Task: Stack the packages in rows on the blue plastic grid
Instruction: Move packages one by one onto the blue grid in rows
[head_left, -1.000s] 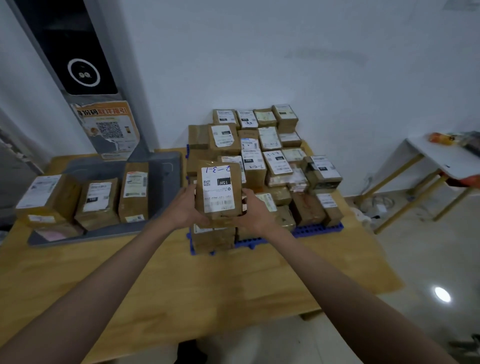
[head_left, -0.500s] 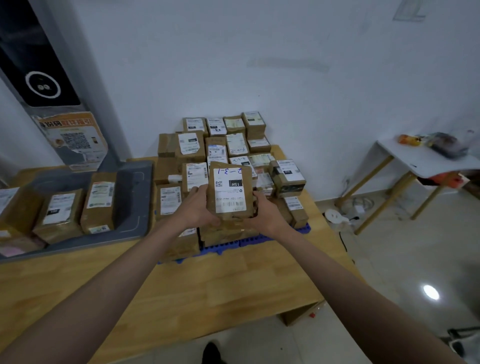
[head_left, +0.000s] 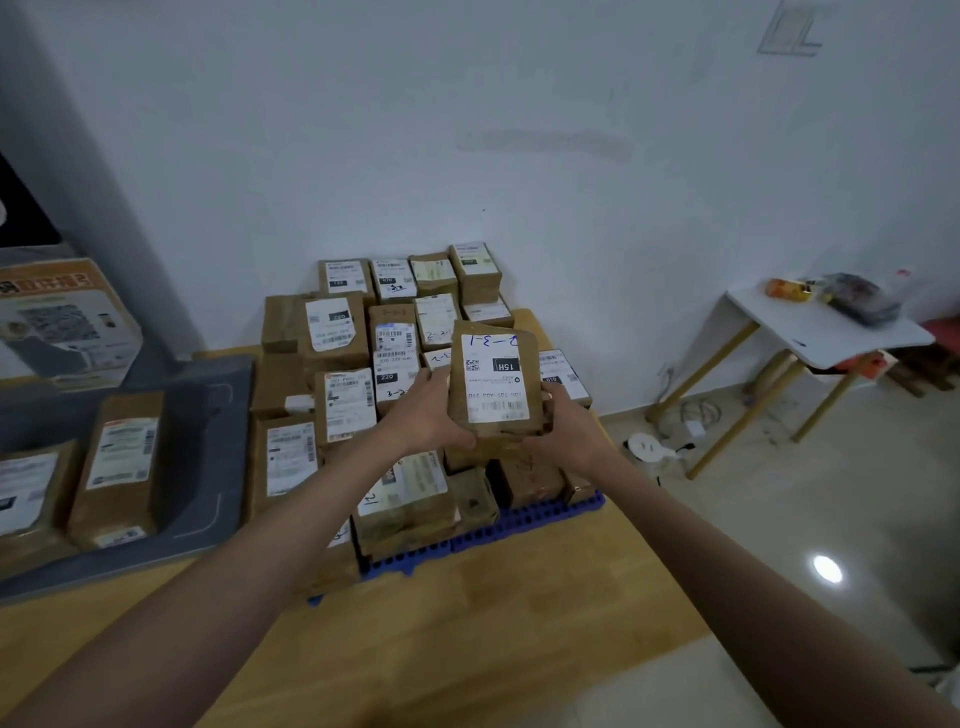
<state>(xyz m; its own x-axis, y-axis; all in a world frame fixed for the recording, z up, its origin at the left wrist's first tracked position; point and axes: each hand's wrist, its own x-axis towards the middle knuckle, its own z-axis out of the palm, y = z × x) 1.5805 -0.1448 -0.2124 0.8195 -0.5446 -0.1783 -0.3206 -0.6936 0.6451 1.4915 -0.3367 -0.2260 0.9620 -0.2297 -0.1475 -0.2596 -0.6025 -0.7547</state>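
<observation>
Now both hands' grip (head_left: 488, 421) round package (head_left: 493, 382)

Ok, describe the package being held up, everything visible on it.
The held package is a brown paper-wrapped parcel, raised upright above the stack on the blue grid. Its white label shows a QR code, a black "15H" box and a barcode, with blue handwriting above it. The left hand and right hand grip its lower sides.

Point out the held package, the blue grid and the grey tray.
held package (head_left: 493, 384), head view, on its white label
blue grid (head_left: 524, 525), head view, on its front edge
grey tray (head_left: 208, 441), head view, on its bare floor
</observation>
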